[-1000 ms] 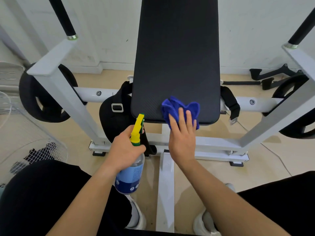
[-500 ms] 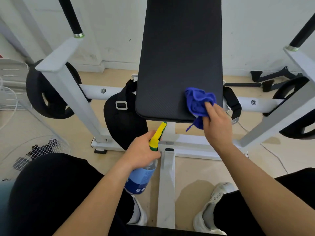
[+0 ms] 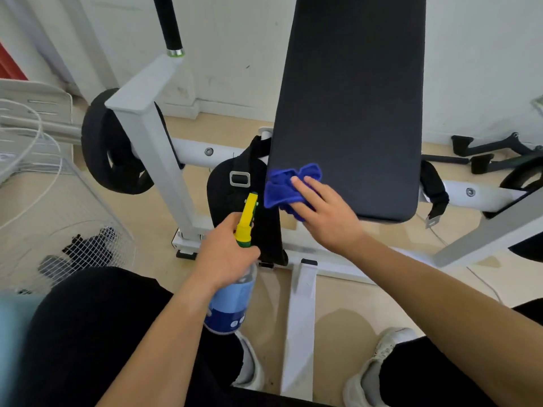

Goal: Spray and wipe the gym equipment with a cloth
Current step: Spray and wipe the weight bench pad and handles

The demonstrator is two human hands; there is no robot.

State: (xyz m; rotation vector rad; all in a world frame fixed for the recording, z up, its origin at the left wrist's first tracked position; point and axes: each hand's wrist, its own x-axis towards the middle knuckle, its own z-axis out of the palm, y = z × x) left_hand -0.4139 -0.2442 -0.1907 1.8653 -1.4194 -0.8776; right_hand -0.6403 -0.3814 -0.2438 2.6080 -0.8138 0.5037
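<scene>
Bench pad (image 3: 352,113) black; beige floor (image 3: 352,304), white wall (image 3: 235,54).

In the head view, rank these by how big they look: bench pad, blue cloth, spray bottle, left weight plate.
1. bench pad
2. weight plate, partly behind the white post
3. spray bottle and blue cloth: too close to rank, as both are partly covered and the bottle is nearer the camera

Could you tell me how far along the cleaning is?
Done: unclear; the pad shows no wet marks. In hand: the right hand presses the blue cloth on the pad's near left corner; the left hand grips the spray bottle. Left, probably: upper pad, white frame.
</scene>
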